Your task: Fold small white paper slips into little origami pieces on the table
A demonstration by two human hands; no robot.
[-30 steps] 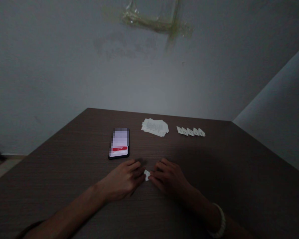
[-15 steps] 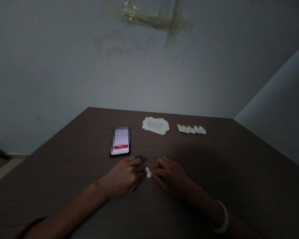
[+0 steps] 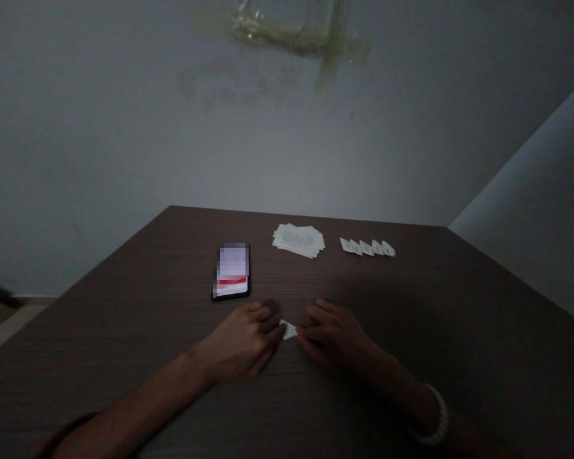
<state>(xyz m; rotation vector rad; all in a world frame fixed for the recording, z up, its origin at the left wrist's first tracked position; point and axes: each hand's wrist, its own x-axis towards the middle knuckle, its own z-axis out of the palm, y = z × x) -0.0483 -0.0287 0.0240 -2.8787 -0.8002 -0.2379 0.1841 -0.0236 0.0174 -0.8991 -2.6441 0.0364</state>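
A small folded piece of printed paper (image 3: 289,330) lies low over the table between my two hands. My left hand (image 3: 249,338) pinches its left end, fingers closed. At the other end, the fingertips of my right hand (image 3: 332,331) are closed on the paper's right corner. Only the middle of the paper shows; my fingers hide both ends. A pale bracelet (image 3: 441,417) circles my right wrist.
Beyond my left hand lies a phone (image 3: 232,271) with its screen lit. A loose stack of printed paper sheets (image 3: 299,240) rests near the back edge. To its right, several small folded papers (image 3: 367,247) overlap in a row on the brown table (image 3: 148,274).
My right hand has shifted slightly to the right, and more of the paper shows between my hands. My left hand has stayed nearly in place.
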